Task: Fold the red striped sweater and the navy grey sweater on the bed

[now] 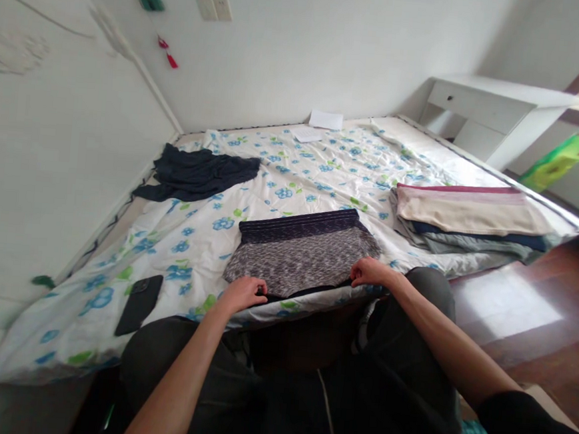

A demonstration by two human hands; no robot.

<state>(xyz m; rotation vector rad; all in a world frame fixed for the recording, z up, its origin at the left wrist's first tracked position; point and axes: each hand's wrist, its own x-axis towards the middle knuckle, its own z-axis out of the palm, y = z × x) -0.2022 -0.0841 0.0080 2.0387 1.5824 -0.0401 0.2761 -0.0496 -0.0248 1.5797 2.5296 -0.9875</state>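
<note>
A grey marled garment with a dark striped band [303,258] lies flat at the front edge of the bed, its band on the far side. My left hand [246,294] has its fingers curled on the near left corner of this garment. At the near right corner, my right hand [369,271] pinches the edge in the same way. A strip of black cloth shows along the near edge between my hands. Whether the garment is folded shorts, a skirt or a top, I cannot tell.
A rumpled dark garment [203,173] lies at the back left of the flowered sheet [284,193]. On the right is a stack of folded clothes [470,214]. A black phone [139,304] rests front left. Papers [326,119] lie by the wall, and a white desk [483,112] stands beyond.
</note>
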